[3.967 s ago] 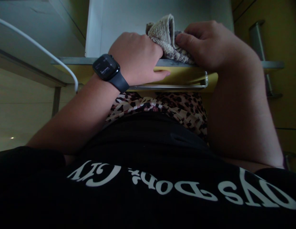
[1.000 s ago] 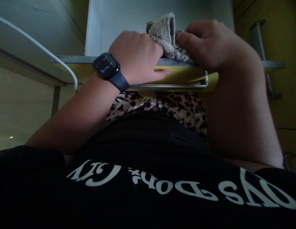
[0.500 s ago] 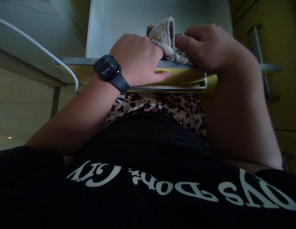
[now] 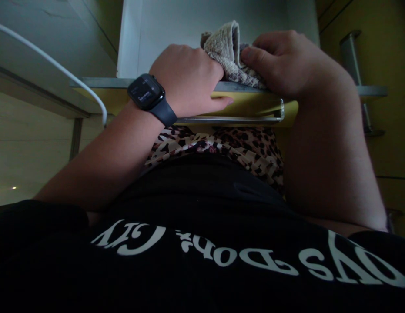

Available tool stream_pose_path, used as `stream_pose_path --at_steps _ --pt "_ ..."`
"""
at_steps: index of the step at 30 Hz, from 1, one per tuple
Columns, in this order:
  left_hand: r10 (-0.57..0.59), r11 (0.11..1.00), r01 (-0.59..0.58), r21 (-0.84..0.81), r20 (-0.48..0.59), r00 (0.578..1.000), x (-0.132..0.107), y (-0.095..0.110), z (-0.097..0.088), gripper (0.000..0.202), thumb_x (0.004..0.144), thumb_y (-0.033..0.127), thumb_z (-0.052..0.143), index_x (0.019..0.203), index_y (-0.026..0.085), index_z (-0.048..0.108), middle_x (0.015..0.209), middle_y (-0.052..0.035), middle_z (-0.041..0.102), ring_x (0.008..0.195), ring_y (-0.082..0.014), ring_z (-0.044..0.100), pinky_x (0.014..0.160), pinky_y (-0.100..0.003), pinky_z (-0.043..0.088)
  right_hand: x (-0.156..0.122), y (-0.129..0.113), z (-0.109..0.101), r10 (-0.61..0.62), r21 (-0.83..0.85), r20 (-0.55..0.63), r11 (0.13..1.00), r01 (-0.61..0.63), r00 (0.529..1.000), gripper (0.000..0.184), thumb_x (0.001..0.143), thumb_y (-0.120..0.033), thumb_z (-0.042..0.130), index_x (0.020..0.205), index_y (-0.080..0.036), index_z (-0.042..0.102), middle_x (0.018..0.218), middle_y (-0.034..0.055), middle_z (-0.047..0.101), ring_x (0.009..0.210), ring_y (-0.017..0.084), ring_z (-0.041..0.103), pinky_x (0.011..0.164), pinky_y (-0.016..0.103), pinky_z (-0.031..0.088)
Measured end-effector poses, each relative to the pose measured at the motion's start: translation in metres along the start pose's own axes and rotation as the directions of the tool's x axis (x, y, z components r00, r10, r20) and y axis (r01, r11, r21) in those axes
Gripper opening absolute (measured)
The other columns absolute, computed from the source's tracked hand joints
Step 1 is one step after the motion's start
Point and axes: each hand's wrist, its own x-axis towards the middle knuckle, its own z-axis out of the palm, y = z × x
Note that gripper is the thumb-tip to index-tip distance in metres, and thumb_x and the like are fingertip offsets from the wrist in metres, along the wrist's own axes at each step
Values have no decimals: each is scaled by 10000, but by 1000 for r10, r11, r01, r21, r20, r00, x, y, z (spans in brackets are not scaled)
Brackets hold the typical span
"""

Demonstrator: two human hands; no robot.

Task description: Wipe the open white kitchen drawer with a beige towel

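My right hand (image 4: 280, 65) is closed on a crumpled grey-beige towelling cloth (image 4: 223, 45), its thumb pressed against the folds. The cloth lies over the top edge of a pulled-out drawer (image 4: 241, 89). My left hand (image 4: 187, 78), with a black watch on the wrist, grips the same drawer front just left of the cloth. Its thumb stretches along the yellow outer face, while the other fingers curl over to the inside and are mostly hidden. The cloth touches the knuckles of this hand.
Below my left hand runs the drawer's metal bar handle (image 4: 228, 119), close to my body. Yellow cabinet fronts with another handle (image 4: 352, 56) stand to the right. A white cable (image 4: 52, 61) hangs across the left side, near a pale panel.
Almost nothing differs. My right hand and the cloth have shifted very slightly upward in view; both hands keep their holds.
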Motion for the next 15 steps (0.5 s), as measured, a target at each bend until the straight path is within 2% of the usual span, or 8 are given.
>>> stream_pose_path --at_steps 6,15 --pt "-1 1000 1 -1 5 1000 0 0 1 756 968 721 461 1164 68 787 1053 -227 756 1128 -516 725 899 -671 578 0 -1 0 -7 6 -2 1000 7 1000 429 1009 -576 451 838 -198 556 739 14 459 667 133 367 713 319 273" --pt "2 1000 -2 13 16 1000 1 0 0 769 976 718 448 1178 54 780 1067 -232 752 1145 -512 719 904 -660 579 -1 -1 0 -10 17 -6 1000 10 1000 435 1013 -566 461 867 -177 589 746 8 448 681 116 352 727 309 261"
